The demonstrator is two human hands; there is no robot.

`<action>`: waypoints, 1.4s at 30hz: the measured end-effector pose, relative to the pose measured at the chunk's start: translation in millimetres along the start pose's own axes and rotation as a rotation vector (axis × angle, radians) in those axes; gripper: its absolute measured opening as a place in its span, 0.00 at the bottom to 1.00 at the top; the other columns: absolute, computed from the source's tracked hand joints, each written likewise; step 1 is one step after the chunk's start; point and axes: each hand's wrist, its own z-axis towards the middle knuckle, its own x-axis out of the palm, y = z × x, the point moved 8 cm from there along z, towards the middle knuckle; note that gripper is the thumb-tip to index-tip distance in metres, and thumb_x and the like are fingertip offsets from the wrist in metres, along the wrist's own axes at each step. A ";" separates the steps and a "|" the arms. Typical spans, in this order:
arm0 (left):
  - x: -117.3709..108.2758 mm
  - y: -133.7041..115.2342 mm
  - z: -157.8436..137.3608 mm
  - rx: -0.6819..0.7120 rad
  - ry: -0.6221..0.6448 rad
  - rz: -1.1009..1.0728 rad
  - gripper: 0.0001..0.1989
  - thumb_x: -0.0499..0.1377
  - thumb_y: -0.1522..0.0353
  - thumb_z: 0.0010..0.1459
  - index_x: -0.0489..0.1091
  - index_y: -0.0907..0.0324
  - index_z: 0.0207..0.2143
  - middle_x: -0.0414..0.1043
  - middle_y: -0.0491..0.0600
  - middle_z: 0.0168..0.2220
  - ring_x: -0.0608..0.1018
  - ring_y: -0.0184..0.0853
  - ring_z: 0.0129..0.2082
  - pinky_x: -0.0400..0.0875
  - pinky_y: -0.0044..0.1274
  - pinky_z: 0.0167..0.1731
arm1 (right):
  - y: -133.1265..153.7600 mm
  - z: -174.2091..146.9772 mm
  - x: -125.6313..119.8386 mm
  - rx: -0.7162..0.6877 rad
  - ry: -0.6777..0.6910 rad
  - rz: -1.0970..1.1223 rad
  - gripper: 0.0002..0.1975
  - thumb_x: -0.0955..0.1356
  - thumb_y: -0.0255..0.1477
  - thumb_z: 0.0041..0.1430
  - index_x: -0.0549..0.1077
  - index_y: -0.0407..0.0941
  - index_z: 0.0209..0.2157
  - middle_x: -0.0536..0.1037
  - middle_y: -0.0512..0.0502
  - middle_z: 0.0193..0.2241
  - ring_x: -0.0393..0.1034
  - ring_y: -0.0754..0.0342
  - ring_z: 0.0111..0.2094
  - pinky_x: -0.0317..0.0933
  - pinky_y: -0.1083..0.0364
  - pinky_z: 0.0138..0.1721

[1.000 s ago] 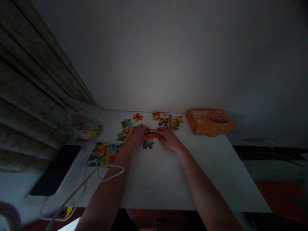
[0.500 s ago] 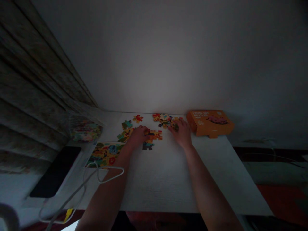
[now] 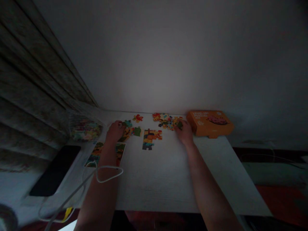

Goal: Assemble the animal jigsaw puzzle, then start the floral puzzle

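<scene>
My left hand (image 3: 115, 131) is at the left group of puzzle pieces (image 3: 127, 134), its fingers curled at the edge of a green and teal piece (image 3: 127, 123). Dim light hides what, if anything, they pinch. My right hand (image 3: 184, 131) has its thumb and fingers closed on a puzzle piece with green on it (image 3: 179, 124), beside the right-hand heap of pieces (image 3: 165, 121). Between the hands lies a joined block of puzzle pieces (image 3: 148, 140), orange above and blue-grey below. A red piece (image 3: 138, 118) lies alone near the wall.
An orange puzzle box (image 3: 210, 123) stands at the table's back right. My left forearm crosses a picture card (image 3: 120, 152) and a white cable (image 3: 109, 166). A black phone (image 3: 56, 170) and a clear bag with colourful contents (image 3: 85, 130) are at left, by the curtain (image 3: 36, 96).
My left hand has moved left from the joined block to the left group, uncovering the block and a green piece. My right hand has shifted slightly right, still at the piece.
</scene>
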 end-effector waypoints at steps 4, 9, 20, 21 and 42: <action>-2.0 -2.0 -5.7 -0.032 0.006 0.099 0.25 0.61 0.58 0.60 0.67 0.58 0.57 0.74 0.60 0.55 0.76 0.49 0.55 0.71 0.35 0.52 | -2.8 1.5 -9.2 -0.011 -0.098 0.051 0.24 0.70 0.37 0.59 0.72 0.44 0.55 0.74 0.35 0.52 0.67 0.40 0.56 0.60 0.41 0.59; 5.3 -34.5 -19.2 -0.021 -0.103 0.149 0.27 0.59 0.55 0.62 0.67 0.59 0.58 0.71 0.64 0.58 0.71 0.56 0.59 0.66 0.46 0.56 | 0.9 -0.6 1.7 -0.049 -0.001 0.071 0.18 0.68 0.35 0.61 0.74 0.45 0.51 0.74 0.36 0.51 0.69 0.42 0.55 0.62 0.43 0.59; 13.6 -38.4 3.0 -0.024 -0.227 -0.232 0.36 0.67 0.72 0.47 0.63 0.58 0.60 0.65 0.61 0.58 0.73 0.49 0.56 0.67 0.38 0.57 | 18.6 -4.7 -10.1 -0.046 -0.090 0.070 0.18 0.67 0.39 0.62 0.75 0.44 0.49 0.72 0.32 0.54 0.64 0.39 0.59 0.58 0.39 0.62; 14.0 -43.7 3.2 0.045 -0.233 -0.305 0.36 0.67 0.74 0.46 0.62 0.58 0.59 0.64 0.60 0.58 0.73 0.46 0.55 0.68 0.36 0.57 | 23.2 -5.1 -12.8 -0.050 -0.108 0.097 0.18 0.67 0.40 0.62 0.76 0.44 0.48 0.73 0.32 0.53 0.65 0.39 0.58 0.58 0.39 0.62; 54.5 -138.8 -75.4 0.863 0.215 -0.485 0.25 0.62 0.74 0.58 0.70 0.52 0.58 0.63 0.54 0.64 0.67 0.43 0.65 0.64 0.38 0.65 | 54.3 -34.8 46.8 0.309 0.566 0.868 0.19 0.76 0.36 0.47 0.80 0.47 0.43 0.83 0.46 0.38 0.76 0.53 0.33 0.68 0.56 0.31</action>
